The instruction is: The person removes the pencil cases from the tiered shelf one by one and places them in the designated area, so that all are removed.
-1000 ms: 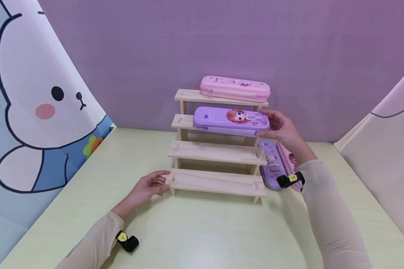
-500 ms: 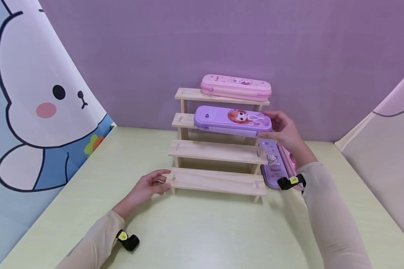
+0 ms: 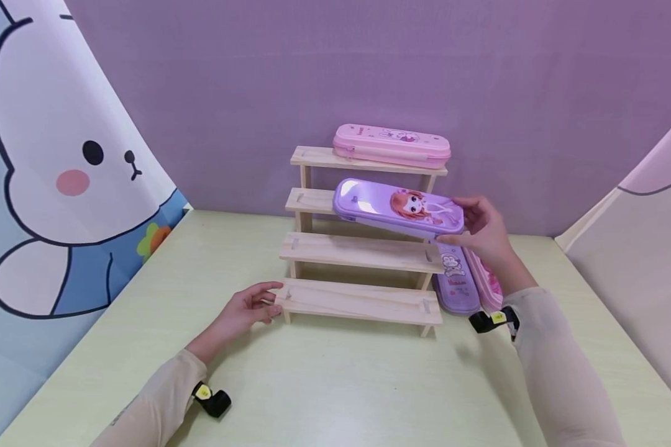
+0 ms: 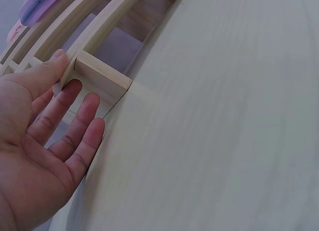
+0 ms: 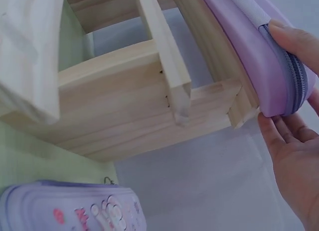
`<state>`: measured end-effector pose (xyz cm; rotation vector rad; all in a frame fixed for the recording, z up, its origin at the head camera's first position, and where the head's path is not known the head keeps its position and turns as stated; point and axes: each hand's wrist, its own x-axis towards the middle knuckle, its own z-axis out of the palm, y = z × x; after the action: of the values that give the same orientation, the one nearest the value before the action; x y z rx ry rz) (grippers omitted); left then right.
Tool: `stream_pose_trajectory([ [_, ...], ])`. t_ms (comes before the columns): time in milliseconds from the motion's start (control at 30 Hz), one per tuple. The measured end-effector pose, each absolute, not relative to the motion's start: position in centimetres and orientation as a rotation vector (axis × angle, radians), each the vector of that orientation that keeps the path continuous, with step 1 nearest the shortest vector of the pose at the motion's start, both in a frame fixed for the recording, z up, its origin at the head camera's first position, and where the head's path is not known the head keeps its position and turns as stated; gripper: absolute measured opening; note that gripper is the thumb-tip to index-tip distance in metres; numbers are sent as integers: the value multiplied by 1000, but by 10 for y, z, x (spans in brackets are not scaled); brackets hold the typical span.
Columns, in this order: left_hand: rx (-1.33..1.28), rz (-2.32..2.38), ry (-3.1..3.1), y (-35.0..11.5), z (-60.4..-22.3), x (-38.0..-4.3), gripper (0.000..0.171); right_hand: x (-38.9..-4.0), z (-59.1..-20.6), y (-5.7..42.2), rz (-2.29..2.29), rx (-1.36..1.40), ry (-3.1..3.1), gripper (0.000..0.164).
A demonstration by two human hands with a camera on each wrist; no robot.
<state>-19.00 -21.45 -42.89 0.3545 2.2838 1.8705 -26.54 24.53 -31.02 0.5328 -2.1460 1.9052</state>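
A wooden four-step display stand [image 3: 363, 249] stands on the table. My left hand [image 3: 251, 305] pinches the left end of its lowest board, thumb on one face and forefinger on the other, the remaining fingers loosely bent in the left wrist view. With my right hand [image 3: 485, 231] I hold the right end of a purple pencil case [image 3: 399, 208] printed with a red-haired girl. It slants at the second step from the top, its right end lower and past the board. In the right wrist view my thumb lies by its zip [image 5: 299, 81], fingertips underneath.
A pink pencil case [image 3: 391, 146] lies on the top step. Right of the stand, a lilac pencil case [image 3: 457, 282] and a pink one [image 3: 489, 285] lie side by side on the table [image 3: 335, 385]. A purple backdrop [image 3: 257, 93] hangs close behind.
My right hand has drawn the purple pencil case rightward and slightly toward me, and its right end has dipped. My left hand has stayed at the lowest board.
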Motion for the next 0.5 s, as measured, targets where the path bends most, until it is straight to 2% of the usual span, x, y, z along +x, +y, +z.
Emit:
stream_pose_trajectory([
  [500, 367, 1868, 2288, -215, -429, -190, 50, -244, -326, 276, 2020, 437, -2016, 63],
])
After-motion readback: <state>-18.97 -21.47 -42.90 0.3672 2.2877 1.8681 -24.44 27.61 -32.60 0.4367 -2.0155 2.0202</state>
